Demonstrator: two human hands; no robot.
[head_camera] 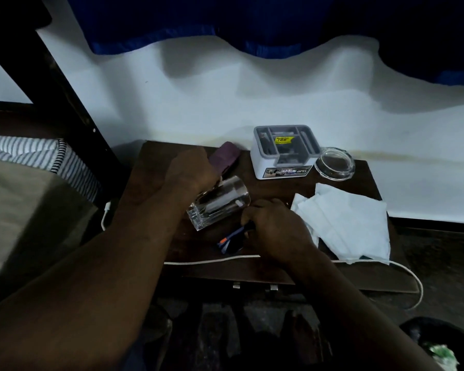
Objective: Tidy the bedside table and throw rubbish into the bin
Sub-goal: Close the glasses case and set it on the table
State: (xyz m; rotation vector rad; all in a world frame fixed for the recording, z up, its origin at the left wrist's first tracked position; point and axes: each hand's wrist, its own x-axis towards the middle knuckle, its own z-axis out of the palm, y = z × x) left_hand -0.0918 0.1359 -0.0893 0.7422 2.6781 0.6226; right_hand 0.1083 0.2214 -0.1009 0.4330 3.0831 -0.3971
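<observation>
On the dark wooden bedside table [279,274] a clear glass mug [220,203] is tilted on its side. My left hand [190,170] grips it at the handle side. My right hand [273,226] lies in front of the mug, its fingers curled round several pens [232,238] that stick out to the left. White crumpled tissues [346,223] lie on the table's right part. A dark bin [437,344] with rubbish in it stands on the floor at the bottom right.
A white and grey organiser box [284,153] and a clear glass ashtray [334,163] stand at the back. A purple cloth [225,153] lies behind my left hand. A white cable [252,257] runs along the front edge. A bed with a striped pillow [38,156] is left.
</observation>
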